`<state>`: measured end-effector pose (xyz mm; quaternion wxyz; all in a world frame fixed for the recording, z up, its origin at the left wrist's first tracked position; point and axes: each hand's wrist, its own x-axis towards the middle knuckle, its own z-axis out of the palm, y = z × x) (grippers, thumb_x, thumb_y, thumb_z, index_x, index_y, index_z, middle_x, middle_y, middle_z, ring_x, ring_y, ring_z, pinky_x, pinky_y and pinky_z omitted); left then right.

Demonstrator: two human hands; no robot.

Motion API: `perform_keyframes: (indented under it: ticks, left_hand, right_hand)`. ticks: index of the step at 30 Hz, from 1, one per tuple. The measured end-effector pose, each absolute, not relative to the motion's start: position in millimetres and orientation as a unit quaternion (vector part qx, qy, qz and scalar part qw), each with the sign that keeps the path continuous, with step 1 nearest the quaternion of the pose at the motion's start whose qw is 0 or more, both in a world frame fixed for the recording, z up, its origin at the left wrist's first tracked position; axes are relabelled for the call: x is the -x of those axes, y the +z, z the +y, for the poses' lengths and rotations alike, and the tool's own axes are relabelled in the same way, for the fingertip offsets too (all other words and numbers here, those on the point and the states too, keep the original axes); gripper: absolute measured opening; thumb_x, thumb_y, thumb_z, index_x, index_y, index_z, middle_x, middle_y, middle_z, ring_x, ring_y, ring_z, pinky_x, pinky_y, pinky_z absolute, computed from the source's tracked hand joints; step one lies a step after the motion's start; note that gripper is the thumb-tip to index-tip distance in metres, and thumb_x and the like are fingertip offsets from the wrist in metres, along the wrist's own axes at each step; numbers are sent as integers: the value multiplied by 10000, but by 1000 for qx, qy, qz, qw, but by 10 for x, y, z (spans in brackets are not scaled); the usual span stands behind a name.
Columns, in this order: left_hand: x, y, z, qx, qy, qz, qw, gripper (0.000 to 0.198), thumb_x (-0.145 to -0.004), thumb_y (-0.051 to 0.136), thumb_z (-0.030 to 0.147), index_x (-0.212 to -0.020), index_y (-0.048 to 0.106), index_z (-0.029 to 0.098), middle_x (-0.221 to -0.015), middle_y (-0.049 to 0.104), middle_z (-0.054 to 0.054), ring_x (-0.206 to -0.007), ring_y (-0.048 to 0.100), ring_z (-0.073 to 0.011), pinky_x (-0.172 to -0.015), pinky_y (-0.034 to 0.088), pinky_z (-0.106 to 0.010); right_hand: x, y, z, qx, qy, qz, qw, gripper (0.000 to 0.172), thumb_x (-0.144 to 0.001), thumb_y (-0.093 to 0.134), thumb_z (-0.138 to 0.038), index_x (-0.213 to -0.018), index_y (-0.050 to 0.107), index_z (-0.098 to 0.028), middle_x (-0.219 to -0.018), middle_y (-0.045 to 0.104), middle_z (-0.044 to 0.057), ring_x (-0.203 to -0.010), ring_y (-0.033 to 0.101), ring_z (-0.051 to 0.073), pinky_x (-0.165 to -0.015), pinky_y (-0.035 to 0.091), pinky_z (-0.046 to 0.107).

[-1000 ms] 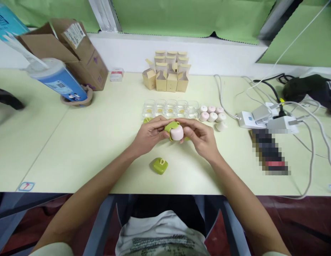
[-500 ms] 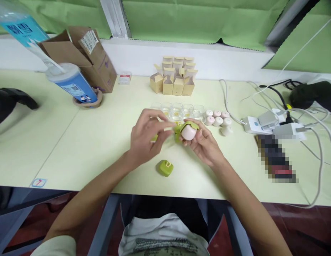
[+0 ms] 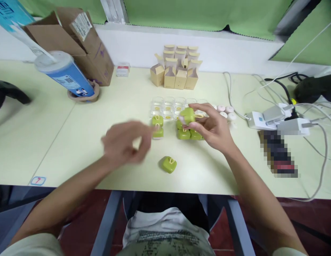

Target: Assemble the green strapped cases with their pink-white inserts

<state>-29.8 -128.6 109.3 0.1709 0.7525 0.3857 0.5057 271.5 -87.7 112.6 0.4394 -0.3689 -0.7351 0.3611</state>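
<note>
R hand [image 3: 213,129] fingers clamped on 1 green case [image 3: 188,114], L hand [image 3: 122,142] blurred, fingers loosely apart, 6 more green cases on table [image 3: 74,142].

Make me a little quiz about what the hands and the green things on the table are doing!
1. True or false: the right hand holds a green case above the table.
2. Which hand is blurred and holds nothing? A) left hand B) right hand
3. Fill in: one lone green case lies nearest the table's ____ edge, apart from the green cases in the group by the clear trays.

Key: 1 true. 2 A. 3 front (nearest the person).
</note>
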Motion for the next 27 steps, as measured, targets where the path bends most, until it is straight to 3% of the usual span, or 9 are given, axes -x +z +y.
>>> perform_keyframes:
  ticks: [2,4,7,10,14,27]
  left_hand:
    - [402,874,-793,-708,561,409,130,126,-1006,754,404,-1016,836,310,-862,743,-25,-699,647,-161,-642,580,-356]
    - [476,673,-514,-656,580,440,198,222,-1015,758,469,-1021,818,255,-968,718,-46,-672,641,-121,-548,534,-279]
    - [528,472,-459,-669,510,445,307,335,-1007,761,522,-1140,808,219,-846,696,-17,-624,662,-118,-538,529,-246]
    - [520,418,-557,-746,451,419,254,341,-1051,711,483,-1219,835,213,-862,744,-31,-668,663,-113,-642,540,-248]
    - [500,410,-576,-782,441,399,184,325,-1078,686,459,-1244,858,238,-878,760,-37,-672,604,-112,-650,513,-250]
    - [515,386,-547,-785,442,389,192,274,-1071,713,434,-1173,892,253,-929,818,-55,-780,723,-143,-684,543,-272]
  right_hand:
    - [-2626,1316,-783,374,254,-824,342,477,-1034,745,-512,-1451,724,-279,-1358,690,128,-1084,751,312,-906,651,480]
    - [-2503,1462,-695,370,162,-886,226,446,-1049,725,-435,-1449,727,-237,-1332,704,147,-1046,735,314,-884,598,457]
    - [-2306,1532,-609,384,74,-915,102,402,-1030,732,-289,-1426,727,-224,-1356,708,148,-979,716,289,-772,486,379]
    - [-2166,1477,-576,390,17,-920,39,364,-1020,746,-234,-1384,739,-215,-1333,727,146,-1040,695,302,-745,397,355]
    - [-2098,1399,-565,392,-11,-920,5,324,-1035,739,-251,-1347,741,-162,-1292,741,176,-1111,660,332,-769,376,376]
    - [-2106,1177,-534,395,4,-918,33,263,-1068,645,-219,-1291,743,-120,-1332,692,205,-1084,674,329,-767,400,384]
